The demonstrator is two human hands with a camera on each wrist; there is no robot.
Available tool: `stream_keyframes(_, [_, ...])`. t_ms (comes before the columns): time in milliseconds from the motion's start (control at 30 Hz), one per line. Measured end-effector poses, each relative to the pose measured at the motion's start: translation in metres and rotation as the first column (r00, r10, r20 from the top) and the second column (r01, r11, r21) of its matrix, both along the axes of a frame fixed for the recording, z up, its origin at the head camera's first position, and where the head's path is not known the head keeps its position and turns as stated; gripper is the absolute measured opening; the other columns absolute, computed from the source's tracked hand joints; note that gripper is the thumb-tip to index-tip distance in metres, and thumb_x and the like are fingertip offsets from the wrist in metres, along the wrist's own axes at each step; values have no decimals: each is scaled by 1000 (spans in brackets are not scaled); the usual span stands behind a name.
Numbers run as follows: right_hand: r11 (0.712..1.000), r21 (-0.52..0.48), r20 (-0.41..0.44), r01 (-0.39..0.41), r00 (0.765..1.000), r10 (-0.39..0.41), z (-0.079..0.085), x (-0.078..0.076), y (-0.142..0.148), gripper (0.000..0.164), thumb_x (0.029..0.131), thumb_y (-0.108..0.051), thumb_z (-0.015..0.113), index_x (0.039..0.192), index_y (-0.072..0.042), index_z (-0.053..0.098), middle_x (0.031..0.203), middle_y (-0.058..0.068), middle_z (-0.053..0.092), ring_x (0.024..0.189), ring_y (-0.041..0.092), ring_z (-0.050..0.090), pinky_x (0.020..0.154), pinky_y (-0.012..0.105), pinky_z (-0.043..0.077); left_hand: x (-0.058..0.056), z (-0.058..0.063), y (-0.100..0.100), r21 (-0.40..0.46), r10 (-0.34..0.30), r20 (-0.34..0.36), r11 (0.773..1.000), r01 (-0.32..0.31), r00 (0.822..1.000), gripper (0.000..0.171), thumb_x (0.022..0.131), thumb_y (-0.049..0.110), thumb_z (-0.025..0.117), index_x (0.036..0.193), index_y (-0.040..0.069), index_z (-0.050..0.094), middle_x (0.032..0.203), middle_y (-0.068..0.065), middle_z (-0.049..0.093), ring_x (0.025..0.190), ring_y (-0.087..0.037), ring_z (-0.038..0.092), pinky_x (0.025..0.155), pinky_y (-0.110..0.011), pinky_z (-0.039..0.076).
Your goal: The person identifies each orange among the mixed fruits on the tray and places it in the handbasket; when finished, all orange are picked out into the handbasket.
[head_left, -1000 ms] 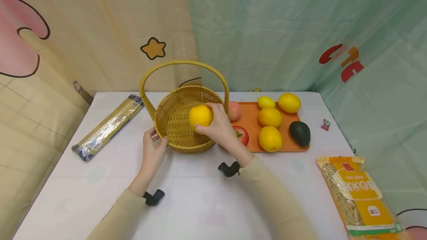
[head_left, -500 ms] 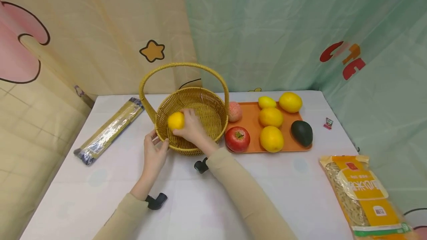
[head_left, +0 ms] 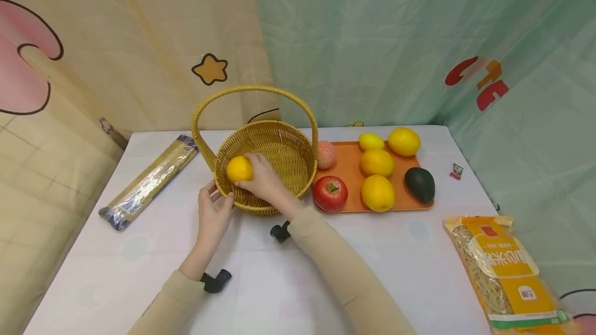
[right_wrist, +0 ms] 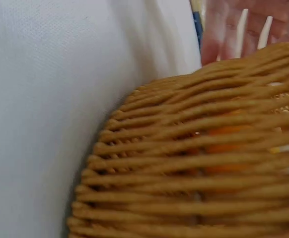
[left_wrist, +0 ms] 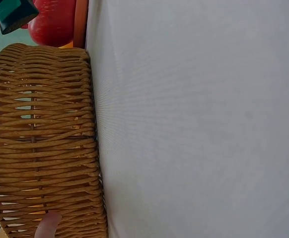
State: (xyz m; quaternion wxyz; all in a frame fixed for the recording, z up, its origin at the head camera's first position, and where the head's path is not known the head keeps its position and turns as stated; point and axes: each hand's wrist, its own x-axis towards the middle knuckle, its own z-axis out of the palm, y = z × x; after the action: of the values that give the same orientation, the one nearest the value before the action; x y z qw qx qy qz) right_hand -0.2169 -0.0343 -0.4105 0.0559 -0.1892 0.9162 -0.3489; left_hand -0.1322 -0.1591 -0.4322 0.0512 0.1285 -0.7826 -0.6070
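My right hand (head_left: 265, 180) is inside the wicker basket (head_left: 293, 169), gripping a round yellow-orange fruit (head_left: 239, 169) low near the basket's left wall. An orange patch of the fruit (right_wrist: 229, 136) shows through the weave in the right wrist view. My left hand (head_left: 214, 216) holds the basket at its front left, thumb at the front and fingers round the outer side. In the left wrist view the left thumb (left_wrist: 48, 225) touches the outside of the basket (left_wrist: 40, 134). The basket stands upright, its tall handle (head_left: 256, 88) raised.
Right of the basket lies an orange tray (head_left: 346, 159) bearing a red apple (head_left: 330, 194), a pink fruit (head_left: 326, 154), several yellow fruits (head_left: 377, 193) and a dark green avocado (head_left: 420, 185). A noodle packet (head_left: 512, 273), a small wrapped sweet (head_left: 456, 171) and a long packet (head_left: 151, 180) lie around.
My right hand has carried the fruit leftward and down into the basket, near its left wall. The apple on the tray has come into full view. My left hand has stayed at the basket.
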Motion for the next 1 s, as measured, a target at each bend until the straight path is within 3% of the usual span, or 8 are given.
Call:
stream_keyframes(267, [994,-104,-64,-12,998,5,30,18,44,52,86,-33,66,132,-15,50,134,2,50,124,18,46,106,35,42,-1,-1,-1,-50,-8,-1,999,8,1000,60,94,13,51,143,0,19,140,-19,28,126,-31,36,84,-19,54])
stream_keyframes(433, [981,-190,-141,26,989,-53,41,34,83,41,87,-32,65,124,-15,59,122,-1,60,114,14,54,98,33,48,0,-1,-2,-46,-3,-3,999,3,1000,61,94,13,51,144,1,18,142,-19,26,125,-30,36,79,-12,52])
stream_keyframes(700, [944,-291,-171,159,962,-214,36,52,157,33,85,-24,69,115,-11,63,111,3,63,104,22,59,88,40,55,0,-2,-2,-34,0,11,999,1,1000,61,94,12,50,144,1,17,142,-18,25,125,-29,35,81,-15,54])
stream_keyframes(1000, [911,-225,-173,345,906,-386,25,70,229,36,86,-28,68,116,-9,62,114,5,63,107,22,56,95,45,50,0,-2,-2,-63,2,6,998,-2,1000,60,94,13,50,143,1,18,142,-17,27,125,-28,36,79,-13,53])
